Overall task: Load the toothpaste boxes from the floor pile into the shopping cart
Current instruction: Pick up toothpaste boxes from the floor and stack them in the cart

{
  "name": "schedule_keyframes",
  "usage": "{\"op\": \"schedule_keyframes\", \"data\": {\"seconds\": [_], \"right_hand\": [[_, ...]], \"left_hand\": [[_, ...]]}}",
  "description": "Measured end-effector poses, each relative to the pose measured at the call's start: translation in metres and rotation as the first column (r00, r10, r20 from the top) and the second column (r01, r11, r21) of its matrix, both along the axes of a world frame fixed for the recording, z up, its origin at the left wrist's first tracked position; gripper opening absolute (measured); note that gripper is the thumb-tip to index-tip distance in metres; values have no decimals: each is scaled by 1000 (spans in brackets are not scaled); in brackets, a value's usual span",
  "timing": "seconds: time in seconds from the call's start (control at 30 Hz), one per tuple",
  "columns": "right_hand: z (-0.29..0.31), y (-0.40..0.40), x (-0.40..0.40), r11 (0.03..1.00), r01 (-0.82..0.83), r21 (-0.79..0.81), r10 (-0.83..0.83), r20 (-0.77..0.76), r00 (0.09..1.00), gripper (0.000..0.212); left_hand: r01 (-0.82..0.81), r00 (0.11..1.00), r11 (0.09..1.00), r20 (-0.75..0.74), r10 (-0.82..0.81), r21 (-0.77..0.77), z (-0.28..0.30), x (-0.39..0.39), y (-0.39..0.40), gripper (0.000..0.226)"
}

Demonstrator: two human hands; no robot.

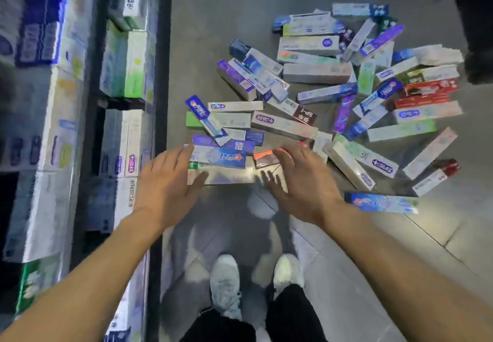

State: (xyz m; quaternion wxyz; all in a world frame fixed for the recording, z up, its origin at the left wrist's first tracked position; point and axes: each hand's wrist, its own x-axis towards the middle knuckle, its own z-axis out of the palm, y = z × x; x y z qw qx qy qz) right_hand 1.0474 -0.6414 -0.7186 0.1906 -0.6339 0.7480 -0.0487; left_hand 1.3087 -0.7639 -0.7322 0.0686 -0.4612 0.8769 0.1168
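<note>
Both hands — left (165,181), right (301,181) — reach with fingers spread, gripping nothing, over the nearest boxes (221,158). Judged step: gathering; next they must close round a few. The pile (333,82) sprawls on grey floor (346,275); shelves (80,101) left — no cart visible.

"Crest", upside down, on a blue toothpaste box (221,158) near the pile's edge; "SP-4", inverted, on a dark maroon box end (305,115).

Head view, steeply down, floor (240,8)
</note>
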Motion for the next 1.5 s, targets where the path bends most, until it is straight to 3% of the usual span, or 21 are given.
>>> {"op": "schedule_keyframes", "data": {"seconds": [0.1, 0.23, 0.43, 0.67, 0.9, 0.97, 1.03, 1.17, 1.37, 1.5], "right_hand": [[-72, -15, 18, 999, -39, -19, 40, 19, 999, 60], [-167, -38, 26, 996, -82, -18, 82, -35, 996, 74], [-249, -50, 18, 989, -76, -123, 65, -90, 994, 72], [-272, -50, 9, 976, -125, -180, 110, -95, 989, 69], [-264, -23, 19, 974, -111, -198, 95, -91, 991, 65], [-266, -18, 24, 975, -116, -191, 98, -100, 990, 65], [-270, -17, 27, 977, -118, -180, 103, -91, 991, 66], [-273, -22, 37, 973, -183, -141, 168, -108, 980, 67], [-282, -45, 65, 956, -286, -68, 274, -145, 951, 67], [-300, -57, 82, 943, -334, -13, 327, -160, 931, 71]], "left_hand": [[-66, 998, 998, -20, 66, -8, -67, 10, -2, 69], [-43, 996, 997, -80, 38, -58, -165, 23, -11, 70], [44, 993, 989, -104, -59, -138, -253, 29, -47, 72], [144, 989, 978, -15, -148, -150, -268, 17, -85, 98], [160, 979, 976, 151, -137, -147, -251, 11, -75, 82], [97, 995, 980, 44, -91, -176, -249, 15, -59, 69], [-71, 992, 982, -115, 51, -177, -245, 21, -46, 58], [-223, 935, 967, -307, 176, -126, -231, 37, -31, 62], [-408, 750, 912, -551, 365, 49, -211, 52, -12, 61], [-485, 591, 838, -612, 525, 250, -216, 65, 0, 56]]}}
